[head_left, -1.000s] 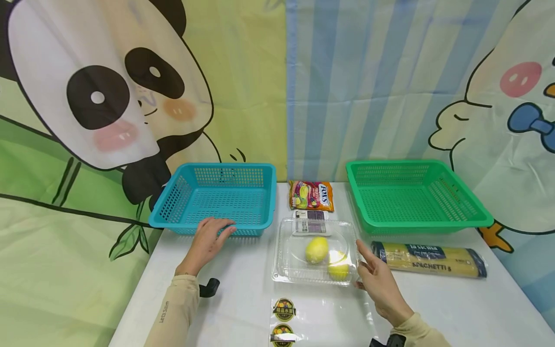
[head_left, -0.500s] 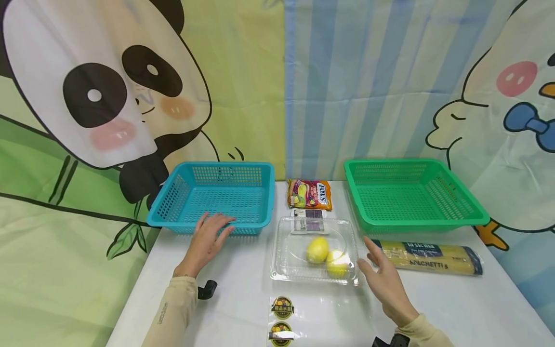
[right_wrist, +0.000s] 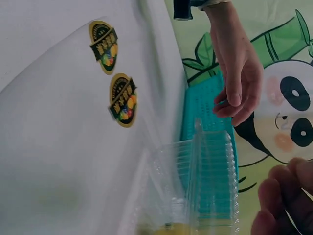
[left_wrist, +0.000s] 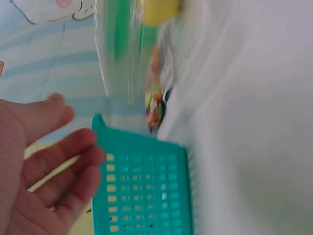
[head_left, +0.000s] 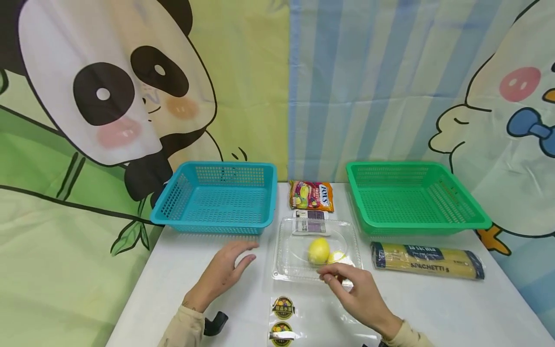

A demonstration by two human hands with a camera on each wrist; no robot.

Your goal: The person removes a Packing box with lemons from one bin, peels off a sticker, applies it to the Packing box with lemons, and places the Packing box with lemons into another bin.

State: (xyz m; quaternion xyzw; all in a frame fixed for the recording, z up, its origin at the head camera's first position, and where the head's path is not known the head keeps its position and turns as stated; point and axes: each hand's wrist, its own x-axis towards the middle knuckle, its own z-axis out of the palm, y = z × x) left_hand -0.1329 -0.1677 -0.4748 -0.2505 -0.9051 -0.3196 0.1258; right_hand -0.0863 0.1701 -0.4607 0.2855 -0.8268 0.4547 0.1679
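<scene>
A clear plastic clamshell box (head_left: 284,255) sits mid-table with two yellow lemons inside; the nearer-left lemon (head_left: 318,250) shows whole. My right hand (head_left: 362,296) partly covers the other lemon (head_left: 336,257) from above. That hand hovers over the box's front edge, fingers loosely bent and thumb close to them, nothing visible in its grasp. Left of the box, my left hand (head_left: 225,270) is held with spread, relaxed fingers and an empty palm. In the left wrist view, a gap separates its fingers (left_wrist: 80,147) from the box (left_wrist: 117,58).
Behind are a blue basket (head_left: 217,224) at left and a green basket (head_left: 425,225) at right. Between them lie a candy bag (head_left: 311,196) and a purple-white packet (head_left: 310,215). A spaghetti pack (head_left: 427,260) lies right. Clear film with round stickers (head_left: 283,307) lies in front.
My right hand has left the box's right side and moved left over its front edge. My left hand has come away from the blue basket, toward the box and nearer me.
</scene>
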